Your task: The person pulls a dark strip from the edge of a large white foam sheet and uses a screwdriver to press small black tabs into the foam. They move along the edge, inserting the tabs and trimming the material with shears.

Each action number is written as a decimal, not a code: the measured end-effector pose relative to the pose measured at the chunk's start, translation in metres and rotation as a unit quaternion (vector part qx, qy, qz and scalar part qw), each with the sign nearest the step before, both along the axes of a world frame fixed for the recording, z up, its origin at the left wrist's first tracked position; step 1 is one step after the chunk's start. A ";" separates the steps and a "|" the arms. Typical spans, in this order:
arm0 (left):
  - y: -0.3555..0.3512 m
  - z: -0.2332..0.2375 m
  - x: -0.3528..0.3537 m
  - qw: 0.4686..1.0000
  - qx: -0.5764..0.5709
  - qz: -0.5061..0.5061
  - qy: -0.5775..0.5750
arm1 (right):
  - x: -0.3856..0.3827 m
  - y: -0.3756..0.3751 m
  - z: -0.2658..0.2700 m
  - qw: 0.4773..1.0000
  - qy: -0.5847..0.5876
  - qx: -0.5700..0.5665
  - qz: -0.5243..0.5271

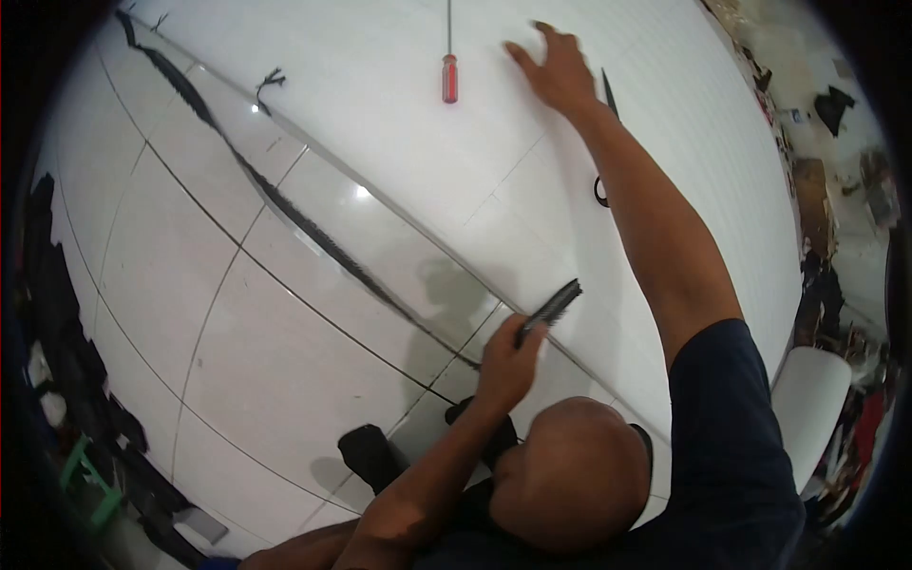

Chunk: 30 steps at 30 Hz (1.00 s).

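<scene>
My left hand point(511, 359) is closed around a bunched part of a long black strip point(328, 245) with a ribbed, fringe-like edge; a folded end pokes up past the fingers over the table edge. From there the strip runs away to the upper left, alongside the white table point(494, 180). Over the tabletop my right hand point(560, 71) is stretched out, thumb and fingers apart, holding nothing. Close by lies a pair of black scissors point(610, 95), partly hidden behind the right forearm. A screwdriver point(449, 81) with a red handle rests left of that hand.
Small black scraps point(271, 84) lie at the table's edge. Below is a tiled floor point(275, 323) with dark cloth point(57, 294) and a green stool point(90, 484) at left. A person's bent head point(579, 475) fills the lower middle. Clutter lines the right side beside a white roll-like object point(812, 399).
</scene>
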<state>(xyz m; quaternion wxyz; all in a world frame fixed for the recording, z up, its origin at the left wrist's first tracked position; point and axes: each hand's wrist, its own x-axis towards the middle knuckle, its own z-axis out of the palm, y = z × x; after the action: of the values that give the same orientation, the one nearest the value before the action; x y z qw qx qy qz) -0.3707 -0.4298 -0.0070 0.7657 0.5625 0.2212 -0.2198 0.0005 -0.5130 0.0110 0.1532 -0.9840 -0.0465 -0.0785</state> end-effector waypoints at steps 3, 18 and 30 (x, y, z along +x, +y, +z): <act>0.000 0.024 0.012 0.992 0.018 -0.116 -0.047 | -0.029 0.061 0.012 0.993 0.013 0.016 0.113; -0.007 0.038 0.024 0.956 0.036 -0.213 -0.200 | -0.182 -0.074 0.081 0.968 0.179 0.146 -0.101; -0.009 0.034 0.053 0.955 -0.027 -0.258 -0.140 | -0.328 -0.115 0.102 0.832 0.399 0.379 -0.067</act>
<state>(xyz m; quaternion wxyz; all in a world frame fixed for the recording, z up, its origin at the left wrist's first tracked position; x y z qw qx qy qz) -0.3179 -0.4389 0.0274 0.7212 0.6045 -0.0475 -0.3348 -0.3277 -0.6279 0.1134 0.5140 -0.7953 0.1177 0.2991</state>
